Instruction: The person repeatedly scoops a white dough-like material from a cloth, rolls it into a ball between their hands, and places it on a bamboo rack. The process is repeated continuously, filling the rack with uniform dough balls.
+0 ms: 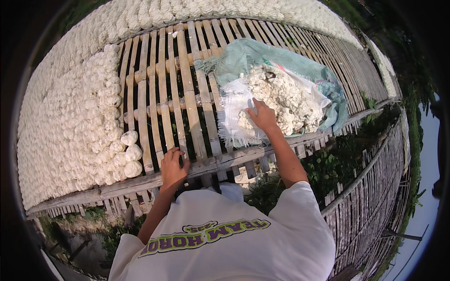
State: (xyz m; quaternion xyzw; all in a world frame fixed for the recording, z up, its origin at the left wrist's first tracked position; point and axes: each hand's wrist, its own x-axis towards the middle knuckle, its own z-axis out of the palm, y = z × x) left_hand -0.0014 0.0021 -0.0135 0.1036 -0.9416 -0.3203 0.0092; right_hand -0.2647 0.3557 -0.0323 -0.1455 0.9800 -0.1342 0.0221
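White lumps [291, 104] lie beside the spread right hand [264, 116] (left hand [174, 170] loosely curled).

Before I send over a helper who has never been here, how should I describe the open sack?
Start with the slatted bamboo platform, its left part covered in rounded white clumps. On the slats to their right, by the person's right hand, lies the sack. It alone is blue-green and white woven material with frayed edges, spread around a loose, crumbly white heap.

Sunlit bamboo-slat platform [189, 93], green plants [328, 165] alongside, pale blue sky [425, 150] rightward.
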